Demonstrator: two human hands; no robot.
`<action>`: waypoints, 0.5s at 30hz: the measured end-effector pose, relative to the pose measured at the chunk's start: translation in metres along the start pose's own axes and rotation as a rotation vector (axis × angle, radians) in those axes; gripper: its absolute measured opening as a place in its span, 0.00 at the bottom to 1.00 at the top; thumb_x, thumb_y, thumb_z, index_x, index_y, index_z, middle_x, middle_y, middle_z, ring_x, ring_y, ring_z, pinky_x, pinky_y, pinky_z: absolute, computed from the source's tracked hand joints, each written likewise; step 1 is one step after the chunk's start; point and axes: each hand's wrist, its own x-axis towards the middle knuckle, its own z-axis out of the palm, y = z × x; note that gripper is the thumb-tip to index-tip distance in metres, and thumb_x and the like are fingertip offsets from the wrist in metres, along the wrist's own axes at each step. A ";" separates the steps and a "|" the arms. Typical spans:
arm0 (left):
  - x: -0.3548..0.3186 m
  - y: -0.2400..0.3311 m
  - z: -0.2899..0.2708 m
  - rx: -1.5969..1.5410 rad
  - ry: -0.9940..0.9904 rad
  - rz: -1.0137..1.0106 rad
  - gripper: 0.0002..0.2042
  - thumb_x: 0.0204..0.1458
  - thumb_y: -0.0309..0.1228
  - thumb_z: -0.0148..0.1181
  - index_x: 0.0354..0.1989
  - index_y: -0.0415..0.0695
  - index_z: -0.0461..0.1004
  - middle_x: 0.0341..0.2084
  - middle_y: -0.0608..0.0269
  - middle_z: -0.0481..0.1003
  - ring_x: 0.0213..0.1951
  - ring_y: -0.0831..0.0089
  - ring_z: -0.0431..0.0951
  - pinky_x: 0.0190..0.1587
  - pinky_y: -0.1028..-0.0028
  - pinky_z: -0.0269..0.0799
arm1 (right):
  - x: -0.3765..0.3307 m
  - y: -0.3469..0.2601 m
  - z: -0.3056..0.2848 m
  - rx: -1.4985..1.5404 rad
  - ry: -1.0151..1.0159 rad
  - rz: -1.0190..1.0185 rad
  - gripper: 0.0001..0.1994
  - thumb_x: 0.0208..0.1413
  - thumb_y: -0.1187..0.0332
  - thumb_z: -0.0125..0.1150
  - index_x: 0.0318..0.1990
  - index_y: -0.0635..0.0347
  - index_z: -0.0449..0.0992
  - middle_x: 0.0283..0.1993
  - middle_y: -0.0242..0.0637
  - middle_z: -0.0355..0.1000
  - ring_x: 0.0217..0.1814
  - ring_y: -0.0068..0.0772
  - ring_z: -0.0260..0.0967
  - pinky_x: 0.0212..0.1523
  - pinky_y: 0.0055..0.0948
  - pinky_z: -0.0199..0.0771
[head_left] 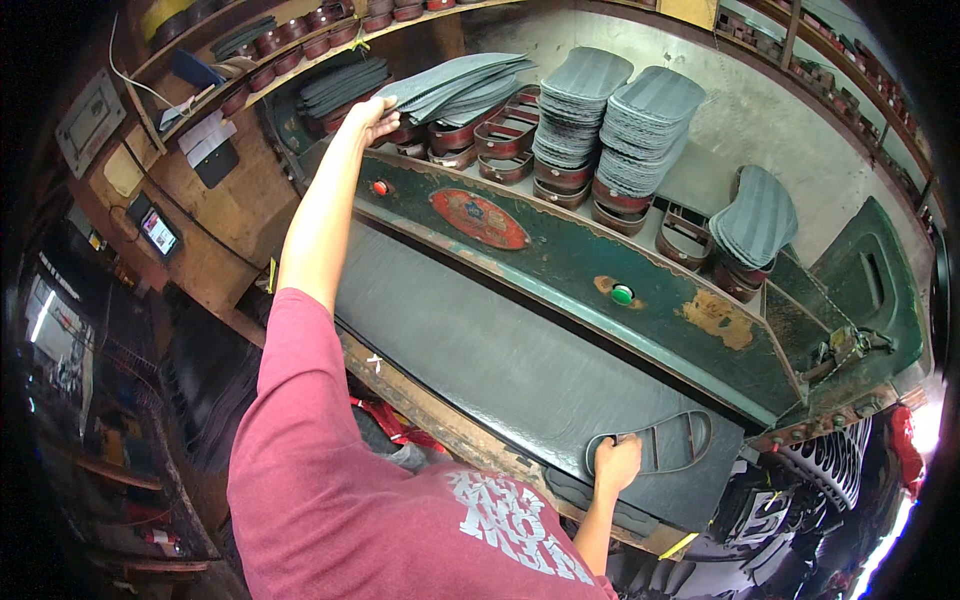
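Overhead, we see our left hand (372, 117) stretched far out along the reaching arm, fingers curled closed over the near end of a fanned bundle of grey sole-shaped sheets (462, 85) that lies on top of the machine's upper shelf. Just behind and beside that bundle stand rows of dark red-brown metal cutting dies (505, 135), set on edge, and further to the right rise two tall stacks of grey ribbed soles (620, 125), with a smaller leaning stack of the same soles (757, 218) well apart toward the right end. Below the shelf runs the long green press beam (560, 265), worn and rusty in patches, carrying a red button (380, 187) near our left arm, a red oval plate (478, 218) and a green button (622, 294). Under the beam lies a broad dark grey sheet (470, 350) spread flat over the bed. Our right hand (617, 464) rests at the near right part of that sheet, fingers wrapped shut around the heel end of a sole-shaped cutting die (655, 441), which lies flat on the sheet with its toe pointing right. Along the near edge we see the worn wooden frame (440, 420) of the bed, and our maroon sleeve (330, 480) fills the lower foreground. At far left a small lit screen (158, 232) hangs on a wooden wall.
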 end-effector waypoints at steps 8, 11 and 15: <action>0.000 0.008 -0.022 0.098 0.064 0.177 0.10 0.64 0.31 0.60 0.44 0.35 0.75 0.33 0.59 0.78 0.28 0.74 0.79 0.27 0.75 0.82 | 0.000 0.004 0.004 -0.015 -0.017 -0.009 0.10 0.49 0.69 0.61 0.35 0.68 0.78 0.41 0.54 0.76 0.44 0.60 0.76 0.47 0.52 0.74; -0.005 0.008 -0.032 0.033 0.025 0.277 0.11 0.64 0.31 0.61 0.46 0.34 0.75 0.36 0.57 0.78 0.29 0.73 0.80 0.31 0.73 0.84 | 0.000 0.005 0.006 -0.017 -0.018 -0.021 0.10 0.49 0.69 0.61 0.35 0.68 0.78 0.41 0.55 0.76 0.43 0.61 0.76 0.47 0.52 0.74; -0.019 0.000 -0.035 -0.138 -0.066 0.090 0.10 0.65 0.31 0.59 0.48 0.36 0.74 0.38 0.57 0.77 0.33 0.75 0.77 0.37 0.76 0.81 | 0.001 0.004 0.005 -0.034 -0.037 -0.031 0.10 0.49 0.69 0.62 0.35 0.68 0.77 0.40 0.55 0.76 0.43 0.61 0.76 0.47 0.52 0.74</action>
